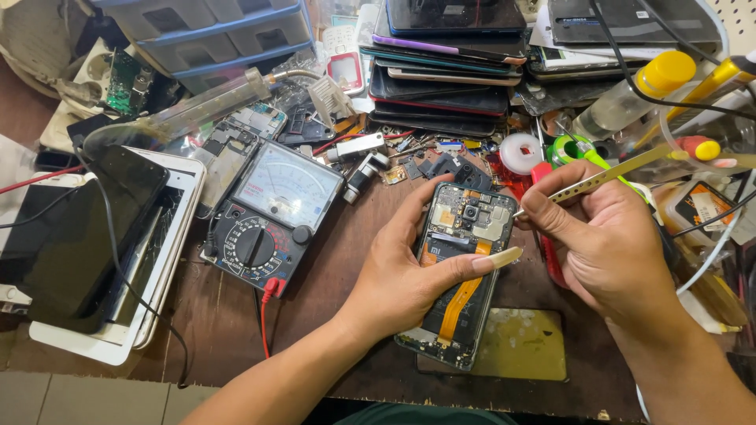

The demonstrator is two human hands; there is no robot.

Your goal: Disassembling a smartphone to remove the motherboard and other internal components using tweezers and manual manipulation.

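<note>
- My left hand point(402, 271) is wrapped around an opened phone point(461, 275), back cover off, board and orange flex cable exposed. Fingers curl behind its left edge, thumb lies across the middle of it.
- The phone sits tilted just above the wooden bench point(315, 307), lower end over a yellowish-green pad point(528, 346).
- My right hand point(606, 236) is closed in a pinch on metal tweezers point(598, 179); the tips meet the phone's upper right edge, near the camera module.
- Analog multimeter point(272, 212) lies flat to the left of the phone, well apart, with a red probe lead running off its lower edge.
- Further left: a dark phone point(87, 236) lying on top of a white tablet point(150, 283).
- Behind the phone: a stack of phones and tablets point(449, 71), with loose screws and small parts scattered in front of it.
- To the right: a yellow-capped bottle point(638, 90), a white tape roll point(521, 152), and a red-handled tool point(547, 236) partly under my right hand.
</note>
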